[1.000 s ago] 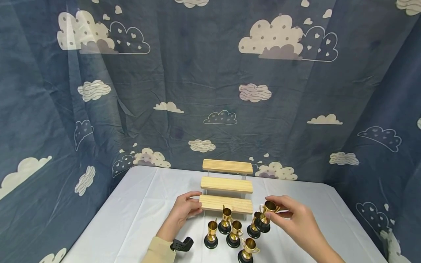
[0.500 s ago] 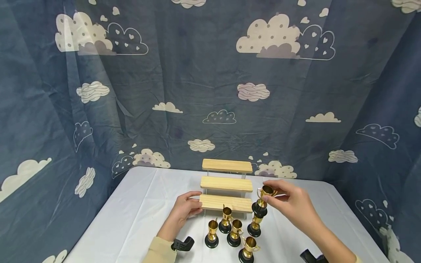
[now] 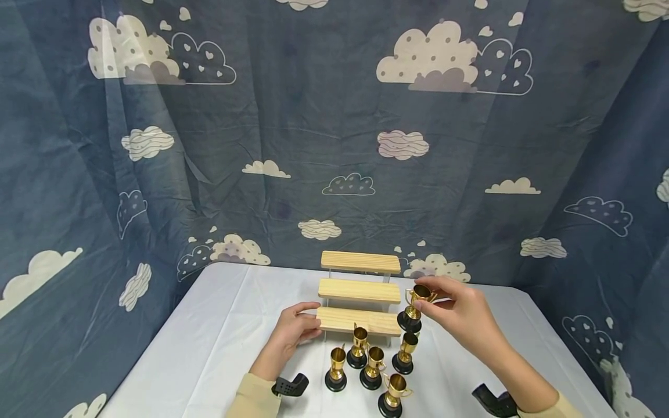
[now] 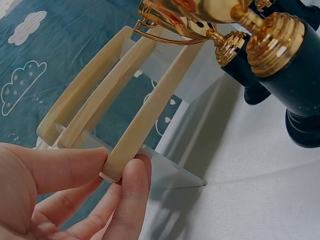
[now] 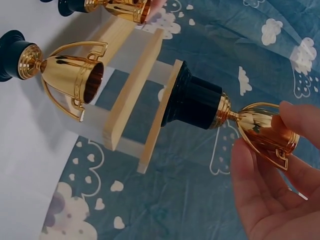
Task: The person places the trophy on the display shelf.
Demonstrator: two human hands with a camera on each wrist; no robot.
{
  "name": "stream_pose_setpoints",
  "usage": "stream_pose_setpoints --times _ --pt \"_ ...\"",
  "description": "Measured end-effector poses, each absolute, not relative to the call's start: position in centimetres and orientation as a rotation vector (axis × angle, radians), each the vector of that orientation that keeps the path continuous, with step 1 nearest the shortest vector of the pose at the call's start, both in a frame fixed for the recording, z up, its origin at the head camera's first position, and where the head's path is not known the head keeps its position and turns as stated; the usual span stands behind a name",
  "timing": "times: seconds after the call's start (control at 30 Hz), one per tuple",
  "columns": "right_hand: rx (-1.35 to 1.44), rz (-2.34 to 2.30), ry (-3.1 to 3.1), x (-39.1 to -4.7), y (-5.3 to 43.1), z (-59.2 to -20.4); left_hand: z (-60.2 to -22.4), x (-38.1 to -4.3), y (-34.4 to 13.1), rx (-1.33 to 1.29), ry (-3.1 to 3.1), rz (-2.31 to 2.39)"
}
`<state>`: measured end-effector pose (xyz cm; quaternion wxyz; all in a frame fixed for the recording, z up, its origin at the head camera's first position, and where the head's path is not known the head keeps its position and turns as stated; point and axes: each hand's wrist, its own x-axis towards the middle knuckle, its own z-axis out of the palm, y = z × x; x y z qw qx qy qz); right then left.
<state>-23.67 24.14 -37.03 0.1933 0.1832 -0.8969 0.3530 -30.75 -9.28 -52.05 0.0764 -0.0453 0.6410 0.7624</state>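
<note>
My right hand [image 3: 460, 307] pinches a small gold trophy cup [image 5: 265, 127] with a black base by its cup and holds it upright, just right of the three-step wooden shelf [image 3: 359, 320]. With thumb and fingers, my left hand [image 4: 75, 195] pinches the left end of the lowest wooden board [image 4: 150, 112]. Beneath the raised trophy, another trophy cup [image 3: 406, 352] stands on the table. Several more gold trophies, among them one near the front [image 3: 394, 395], stand in front of the shelf.
A white cloth covers the table [image 3: 209, 348]. The shelf's boards rest on clear side supports [image 4: 175, 167]. Behind hangs a dark blue curtain [image 3: 313, 116] with a cloud pattern. A black strap device [image 3: 290, 385] sits on the left wrist, and a similar one [image 3: 493, 400] on the right.
My right hand has lifted the trophy up and slightly left, away from the standing trophy next to it. My left hand keeps its hold on the lowest board.
</note>
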Motion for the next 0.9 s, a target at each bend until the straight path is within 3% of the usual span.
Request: stream_pose_setpoints --times 0.9 --pt "0.549 0.947 -2.481 -26.3 22.5 -34.9 -51.9 -30.3 -9.2 -0.118 1.918 2.298"
